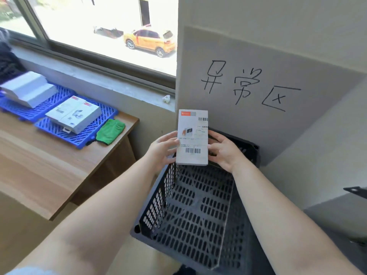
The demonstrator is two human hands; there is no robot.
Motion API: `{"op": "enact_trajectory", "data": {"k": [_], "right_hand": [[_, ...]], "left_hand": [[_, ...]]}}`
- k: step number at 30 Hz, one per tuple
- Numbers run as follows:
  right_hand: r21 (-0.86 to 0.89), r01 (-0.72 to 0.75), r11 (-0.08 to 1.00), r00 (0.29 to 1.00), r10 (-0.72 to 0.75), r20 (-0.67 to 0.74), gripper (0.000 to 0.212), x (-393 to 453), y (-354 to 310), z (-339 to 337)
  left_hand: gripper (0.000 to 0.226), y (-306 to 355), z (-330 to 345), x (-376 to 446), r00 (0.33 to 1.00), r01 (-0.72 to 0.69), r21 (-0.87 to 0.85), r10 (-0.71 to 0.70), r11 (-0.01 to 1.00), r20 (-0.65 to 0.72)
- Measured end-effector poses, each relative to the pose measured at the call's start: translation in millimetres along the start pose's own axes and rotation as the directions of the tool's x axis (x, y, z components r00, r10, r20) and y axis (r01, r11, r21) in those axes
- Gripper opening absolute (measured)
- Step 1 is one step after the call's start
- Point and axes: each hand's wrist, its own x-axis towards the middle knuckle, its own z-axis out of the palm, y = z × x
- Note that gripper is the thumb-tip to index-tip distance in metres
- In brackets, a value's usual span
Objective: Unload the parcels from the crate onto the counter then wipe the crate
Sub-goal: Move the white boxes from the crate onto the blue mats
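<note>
White parcel [192,138] held upright between both hands' grip above black crate [190,211].

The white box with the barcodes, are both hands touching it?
Touching. The head view shows the left hand and right hand gripping the white box by its side edges.

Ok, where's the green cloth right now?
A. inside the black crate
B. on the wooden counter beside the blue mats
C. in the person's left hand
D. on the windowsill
B: the green cloth lies on the wooden counter at the edge of a blue mat.
</note>
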Motion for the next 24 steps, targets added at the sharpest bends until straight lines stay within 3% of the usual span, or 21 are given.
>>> {"op": "enact_trajectory", "data": {"k": [10,16,24], "right_hand": [[0.013,0.194,0.981,0.976,-0.195,0.099,0.054,-23.4,21.9,191.4],[0.006,0.283,0.959,0.953,-0.281,0.112,0.048,-30.9,51.6,336.6],[0.069,0.242,0.968,0.970,-0.243,0.016,0.037,-10.4,79.3,455.6]], "left_hand": [[0.036,70.6,-158.5,-88.2,0.985,-0.170,-0.039,0.168,0.985,-0.050],[0.027,111.9,-276.3,-139.2,0.956,-0.243,-0.009,0.237,0.970,-0.173],[0.025,140.9,-379.6,-165.4,0.931,-0.297,-0.067,0.273,0.953,-0.244]]}}
